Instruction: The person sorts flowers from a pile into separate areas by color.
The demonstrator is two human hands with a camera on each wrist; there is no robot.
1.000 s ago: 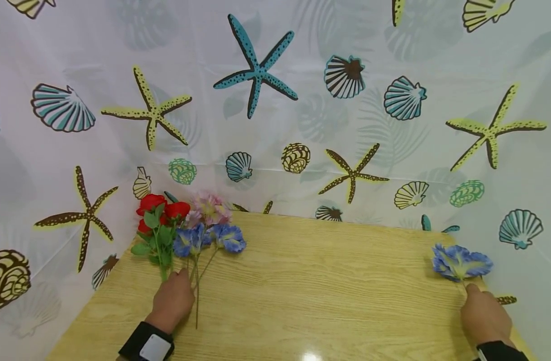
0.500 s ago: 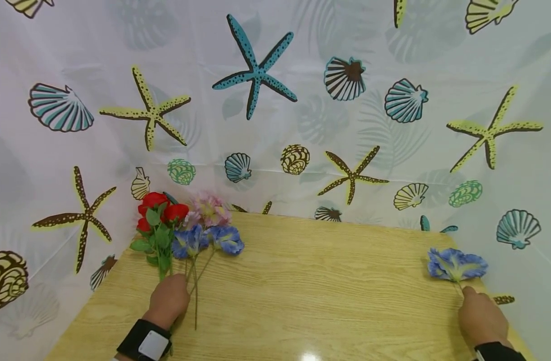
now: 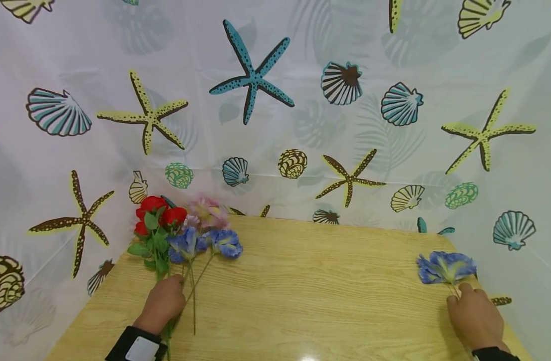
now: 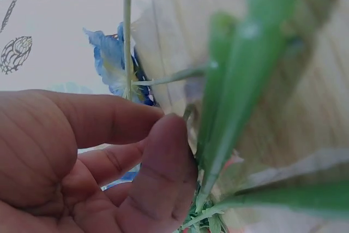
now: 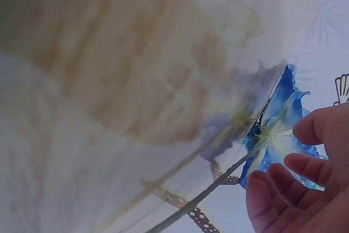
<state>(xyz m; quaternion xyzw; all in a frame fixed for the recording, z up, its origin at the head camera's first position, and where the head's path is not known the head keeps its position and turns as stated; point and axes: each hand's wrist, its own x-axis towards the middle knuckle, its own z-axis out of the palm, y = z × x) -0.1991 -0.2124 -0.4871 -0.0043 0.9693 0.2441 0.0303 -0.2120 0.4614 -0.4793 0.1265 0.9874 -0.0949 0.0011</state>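
Note:
On the left of the table, my left hand pinches a thin flower stem between thumb and fingertip; which flower it belongs to is hidden. Green rose stems run close beside that thumb in the left wrist view. Above the hand lie red roses, pink flowers and two blue flowers. At the far right lies another blue flower. My right hand is just below it, fingers loosely bent; in the right wrist view its stem runs apart from the fingers.
The wooden table spreads between the two hands. A white cloth printed with starfish and shells hangs behind and along both sides, meeting the table edges.
The right blue flower has shifted left along with my right hand, whose fingers have since loosened from the stem. My left hand has drawn slightly down and left. The head view has shifted a little.

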